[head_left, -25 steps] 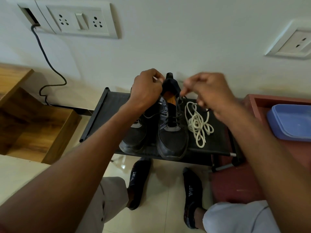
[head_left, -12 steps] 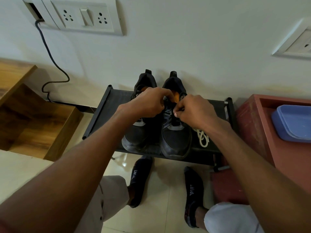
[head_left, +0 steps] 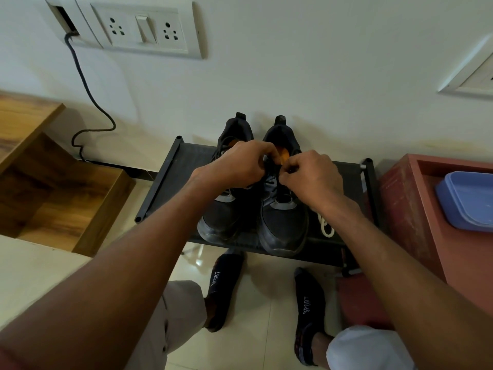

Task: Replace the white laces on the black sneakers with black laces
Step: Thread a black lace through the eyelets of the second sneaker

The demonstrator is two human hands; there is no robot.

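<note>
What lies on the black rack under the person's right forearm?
A loop of white lace shows beside the right sneaker on the rack; the forearm covers the rest of it.

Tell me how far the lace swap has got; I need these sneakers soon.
Done: white laces lie loose on the rack, off the shoes. In hand: both hands, left and right, pinch black lace at the right sneaker top. Left: finishing the knot; the left sneaker lacing is partly hidden.

A home: shoe rack (head_left: 170, 166), wall sockets (head_left: 141, 28), tiled floor (head_left: 261, 303)
</note>
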